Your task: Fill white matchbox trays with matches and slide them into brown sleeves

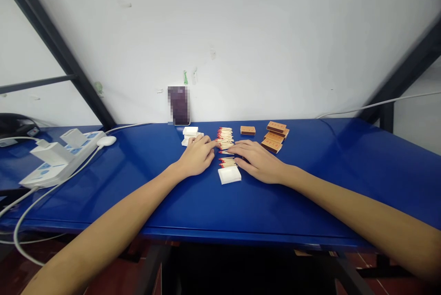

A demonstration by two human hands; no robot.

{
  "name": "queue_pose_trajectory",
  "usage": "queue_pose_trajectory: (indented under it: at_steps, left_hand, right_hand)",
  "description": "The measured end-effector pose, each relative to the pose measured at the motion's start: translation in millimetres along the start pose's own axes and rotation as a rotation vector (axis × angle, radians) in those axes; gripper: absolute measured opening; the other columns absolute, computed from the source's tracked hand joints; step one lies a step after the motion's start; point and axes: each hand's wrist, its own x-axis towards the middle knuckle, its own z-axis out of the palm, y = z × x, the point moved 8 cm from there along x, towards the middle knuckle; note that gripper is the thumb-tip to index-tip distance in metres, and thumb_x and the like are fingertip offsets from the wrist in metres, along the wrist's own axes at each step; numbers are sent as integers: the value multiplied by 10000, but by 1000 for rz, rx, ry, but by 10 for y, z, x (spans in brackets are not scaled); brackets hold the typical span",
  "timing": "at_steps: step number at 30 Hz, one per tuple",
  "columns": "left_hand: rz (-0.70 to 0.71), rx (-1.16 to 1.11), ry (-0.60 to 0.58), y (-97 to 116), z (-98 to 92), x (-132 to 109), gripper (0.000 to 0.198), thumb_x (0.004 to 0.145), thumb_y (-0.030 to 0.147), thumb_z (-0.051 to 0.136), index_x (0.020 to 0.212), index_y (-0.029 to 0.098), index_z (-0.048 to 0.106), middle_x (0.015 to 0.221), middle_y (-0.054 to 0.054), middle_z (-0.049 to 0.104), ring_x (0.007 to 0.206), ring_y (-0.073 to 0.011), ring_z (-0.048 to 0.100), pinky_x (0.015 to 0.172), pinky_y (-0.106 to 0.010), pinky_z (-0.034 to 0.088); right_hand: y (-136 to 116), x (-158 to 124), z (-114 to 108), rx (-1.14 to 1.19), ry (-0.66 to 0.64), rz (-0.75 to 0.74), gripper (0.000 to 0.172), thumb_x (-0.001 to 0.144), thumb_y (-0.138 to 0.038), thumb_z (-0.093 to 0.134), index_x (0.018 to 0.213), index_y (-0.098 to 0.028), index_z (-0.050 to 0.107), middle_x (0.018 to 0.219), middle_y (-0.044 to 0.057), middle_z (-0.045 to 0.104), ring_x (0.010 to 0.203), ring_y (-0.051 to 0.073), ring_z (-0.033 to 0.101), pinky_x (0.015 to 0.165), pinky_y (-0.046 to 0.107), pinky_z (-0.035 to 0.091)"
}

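A row of red-headed matches lies in the middle of the blue table, with a smaller group of matches nearer to me. My left hand rests at the row's left side, its index finger reaching to the match heads. From the right, my right hand lies flat with its fingers stretched over the stick ends. Neither hand visibly grips a match. Just below the small group sits a white matchbox tray. More white trays stand behind my left hand, partly hidden by it.
One brown matchbox sleeve lies behind my right hand, and several more sleeves are piled to its right. A phone leans on the wall. On the left are a power strip with chargers and white cables.
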Motion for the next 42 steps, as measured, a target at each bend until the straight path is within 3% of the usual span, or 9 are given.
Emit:
queue_pose_trajectory:
  at_steps: [24, 42]
  left_hand:
    - [56, -20, -33, 29, 39, -5, 386, 954, 192, 387, 1260, 250, 613, 1039, -80, 581, 1003, -254, 500, 905, -445, 351]
    - [75, -57, -52, 68, 34, 8, 322, 966, 168, 343, 1136, 215, 612, 1037, -77, 587, 987, -242, 485, 886, -433, 351]
  right_hand:
    - [-9, 7, 3, 32, -31, 9, 360, 993, -293, 427, 1293, -201, 601, 1280, 121, 650, 1239, 301, 536, 1002, 512, 440]
    - [-36, 12, -13, 49, 4, -32, 335, 980, -259, 446, 1260, -207, 623, 1248, 100, 673, 1187, 284, 575, 998, 487, 456]
